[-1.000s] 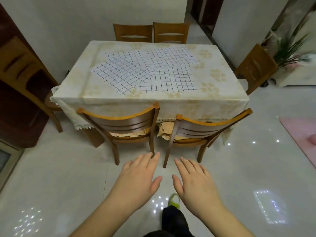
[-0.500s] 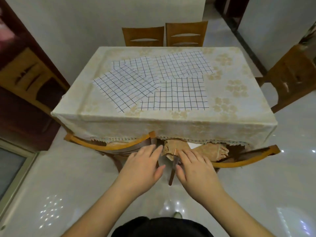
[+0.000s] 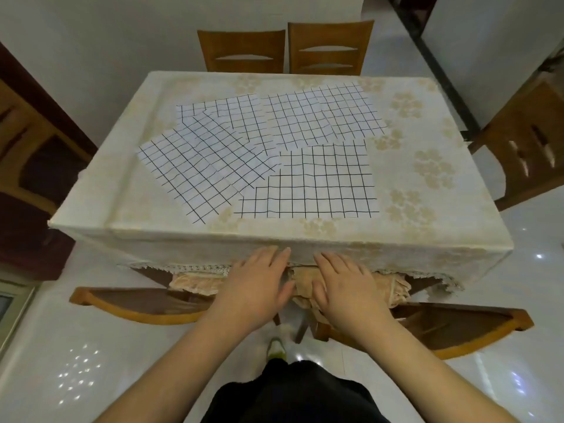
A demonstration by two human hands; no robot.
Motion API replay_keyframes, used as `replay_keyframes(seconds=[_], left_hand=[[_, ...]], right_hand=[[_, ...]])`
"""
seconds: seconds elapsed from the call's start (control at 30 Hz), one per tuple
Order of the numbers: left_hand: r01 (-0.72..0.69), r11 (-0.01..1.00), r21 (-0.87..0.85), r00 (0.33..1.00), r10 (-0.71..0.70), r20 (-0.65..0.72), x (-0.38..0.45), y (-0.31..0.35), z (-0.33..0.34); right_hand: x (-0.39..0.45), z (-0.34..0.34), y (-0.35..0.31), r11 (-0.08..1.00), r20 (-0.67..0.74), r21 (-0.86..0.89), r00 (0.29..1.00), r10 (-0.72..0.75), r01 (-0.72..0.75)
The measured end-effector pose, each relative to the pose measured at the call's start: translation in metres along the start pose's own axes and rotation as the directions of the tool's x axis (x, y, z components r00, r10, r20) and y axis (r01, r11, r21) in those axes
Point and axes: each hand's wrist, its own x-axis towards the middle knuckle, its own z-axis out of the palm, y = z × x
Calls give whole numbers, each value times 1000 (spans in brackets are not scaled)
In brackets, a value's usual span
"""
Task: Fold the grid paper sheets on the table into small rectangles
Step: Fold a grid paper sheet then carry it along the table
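Note:
Several white grid paper sheets lie flat and overlapping on the table (image 3: pixel 335 230), which wears a cream floral cloth. The nearest sheet (image 3: pixel 317 181) sits front centre; another sheet (image 3: pixel 189 175) lies angled at the left, and more sheets (image 3: pixel 314 117) spread toward the back. My left hand (image 3: pixel 256 285) and my right hand (image 3: pixel 345 285) hover side by side, palms down with fingers straight, just below the table's front edge. Neither hand holds or touches any paper.
Two wooden chairs (image 3: pixel 143 303) (image 3: pixel 457 328) are tucked under the front of the table, between me and it. Two more chairs (image 3: pixel 329 47) stand at the back, one chair (image 3: pixel 525 141) at the right. A dark wooden cabinet (image 3: pixel 27 166) stands at the left.
I have come up close to the table. Both hands have moved forward from over the floor to the table's front edge, still held flat.

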Motion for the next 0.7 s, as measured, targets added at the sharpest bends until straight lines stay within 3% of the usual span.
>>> replay_keyframes(seconds=[0.33, 0.43, 0.53, 0.7], left_hand=[[-79, 997, 12, 995, 78, 63, 89, -59, -3], [-104, 994, -42, 991, 107, 75, 110, -62, -2], [-107, 991, -85, 989, 115, 91, 131, -64, 0], [-42, 995, -95, 990, 54, 130, 153, -63, 10]], right_hand=[[93, 29, 9, 996, 50, 15, 995, 84, -85], [125, 46, 21, 991, 138, 68, 984, 109, -119], [162, 67, 38, 977, 126, 70, 973, 191, -201], [203, 108, 63, 970, 315, 26, 923, 221, -241]])
